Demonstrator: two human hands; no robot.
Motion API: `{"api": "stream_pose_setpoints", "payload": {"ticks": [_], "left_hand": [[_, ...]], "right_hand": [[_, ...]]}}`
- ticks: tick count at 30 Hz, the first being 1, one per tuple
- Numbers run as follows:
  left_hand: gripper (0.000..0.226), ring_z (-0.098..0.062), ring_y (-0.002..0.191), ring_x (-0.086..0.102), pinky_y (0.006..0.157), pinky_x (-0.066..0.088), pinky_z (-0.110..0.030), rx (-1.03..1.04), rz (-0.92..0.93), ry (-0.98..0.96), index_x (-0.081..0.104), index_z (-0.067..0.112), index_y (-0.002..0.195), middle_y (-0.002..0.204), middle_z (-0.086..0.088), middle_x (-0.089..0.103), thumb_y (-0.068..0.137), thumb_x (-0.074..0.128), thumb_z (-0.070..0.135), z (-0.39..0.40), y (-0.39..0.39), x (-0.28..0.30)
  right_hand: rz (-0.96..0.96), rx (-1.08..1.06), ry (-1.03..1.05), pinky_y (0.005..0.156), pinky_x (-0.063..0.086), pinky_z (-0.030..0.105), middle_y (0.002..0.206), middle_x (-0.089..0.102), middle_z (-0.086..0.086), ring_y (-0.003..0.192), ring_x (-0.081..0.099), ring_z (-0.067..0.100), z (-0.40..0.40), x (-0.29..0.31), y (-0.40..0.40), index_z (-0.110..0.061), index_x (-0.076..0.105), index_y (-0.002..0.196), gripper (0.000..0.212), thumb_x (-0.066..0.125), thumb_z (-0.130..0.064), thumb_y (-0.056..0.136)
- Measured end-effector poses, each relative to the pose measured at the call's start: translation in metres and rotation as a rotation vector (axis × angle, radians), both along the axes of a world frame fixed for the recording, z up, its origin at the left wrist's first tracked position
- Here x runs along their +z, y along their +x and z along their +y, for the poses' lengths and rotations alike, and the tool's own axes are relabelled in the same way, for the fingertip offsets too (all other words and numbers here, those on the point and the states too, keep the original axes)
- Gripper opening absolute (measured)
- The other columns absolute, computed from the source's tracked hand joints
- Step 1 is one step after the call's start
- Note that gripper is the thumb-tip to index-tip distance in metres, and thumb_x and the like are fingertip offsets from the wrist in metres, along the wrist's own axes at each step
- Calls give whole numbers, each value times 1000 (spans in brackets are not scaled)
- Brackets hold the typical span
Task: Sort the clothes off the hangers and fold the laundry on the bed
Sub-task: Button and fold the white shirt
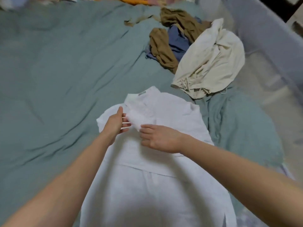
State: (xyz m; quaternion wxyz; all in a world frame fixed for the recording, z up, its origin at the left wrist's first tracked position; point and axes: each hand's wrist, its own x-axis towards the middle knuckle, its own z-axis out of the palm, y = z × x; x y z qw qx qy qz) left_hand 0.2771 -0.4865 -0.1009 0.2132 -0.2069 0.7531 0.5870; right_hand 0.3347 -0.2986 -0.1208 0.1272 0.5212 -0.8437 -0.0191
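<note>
white shirt [164, 128] lies flat on the bed [49, 79], collar away. left hand [114, 123] pinches the placket near the collar, right hand [157, 138] loosely curled just beside it. best to keep both front edges aligned before folding.

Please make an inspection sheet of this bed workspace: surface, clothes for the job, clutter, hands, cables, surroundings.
Surface: green bedsheet, wrinkled.
Job's things: white shirt lying flat, collar away from the person; cream garment, brown garment and blue garment in an unfolded pile at the far right.
Clutter: orange fabric at the far edge.
Hands: left hand and right hand both pinch shirt fabric near the collar.
Cables: nothing seen.
Surroundings: grey rail along the right.
</note>
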Motion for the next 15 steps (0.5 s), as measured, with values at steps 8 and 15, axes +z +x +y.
{"api": "stream_pose_setpoints", "payload": {"ticks": [8,15], "left_hand": [[42,-32,106,61,91,47,-35,-137,13,-332,59,8,112,111,-16,64,90,60,44,-58,17,-86],[18,-3,78,58,69,42,-16,-248,48,-204,72,17,84,81,11,66,79,78,34,-73,33,-94]], "right_hand": [[-520,-764,-114,86,43,39,123,55,10,110,50,30,-4,-52,-8,-10,53,126,42,46,0,86],[-857,-832,-130,96,39,35,127,57,11,117,50,30,-30,-77,-33,-11,51,132,39,50,-15,93]]}}
